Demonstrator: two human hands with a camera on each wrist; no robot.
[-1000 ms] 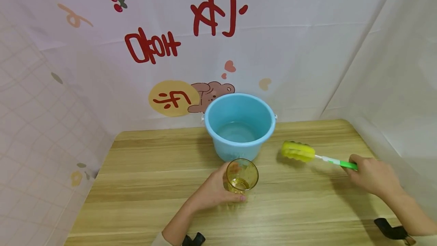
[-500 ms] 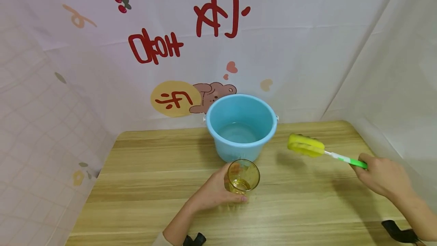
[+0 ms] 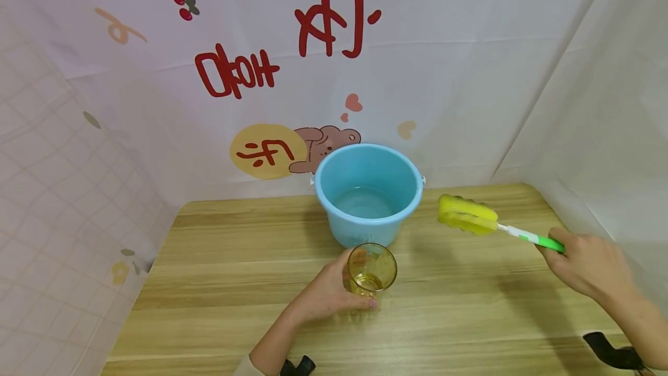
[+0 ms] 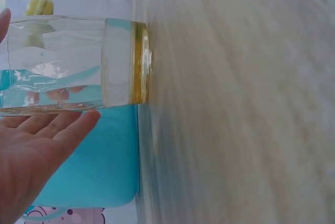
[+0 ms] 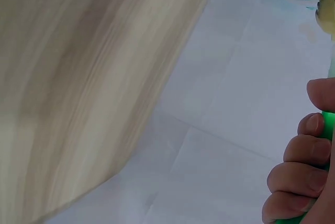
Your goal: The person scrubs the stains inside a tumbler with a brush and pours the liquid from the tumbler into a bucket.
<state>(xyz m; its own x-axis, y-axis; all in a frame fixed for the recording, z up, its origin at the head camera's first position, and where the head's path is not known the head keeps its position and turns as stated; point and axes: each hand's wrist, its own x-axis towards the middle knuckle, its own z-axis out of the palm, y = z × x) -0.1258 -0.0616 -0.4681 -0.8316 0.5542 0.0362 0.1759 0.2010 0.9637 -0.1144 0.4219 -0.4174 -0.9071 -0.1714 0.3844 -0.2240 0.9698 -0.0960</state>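
Observation:
My left hand (image 3: pixel 326 292) grips an amber-tinted drinking glass (image 3: pixel 371 268) from its left side, thumb in front and fingers behind. The glass stands upright, mouth up, with its base at the tabletop in the left wrist view (image 4: pixel 68 64). At the right, my right hand (image 3: pixel 592 263) holds a bottle brush by its green and white handle (image 3: pixel 534 239), fingers curled round it. The brush's yellow sponge head (image 3: pixel 467 214) points left, raised over the table, to the right of the bucket. In the right wrist view the curled fingers (image 5: pixel 301 177) show around the green handle.
A light blue bucket (image 3: pixel 367 225) with some water at its bottom stands behind the glass, near the back edge. The wood-grain table (image 3: pixel 235 260) is bounded by a printed white cloth (image 3: pixel 443 74) behind and more cloth at both sides.
My right hand has moved right and slightly up with the bottle brush, lifting its sponge head higher above the table. The left hand and the glass have stayed in place.

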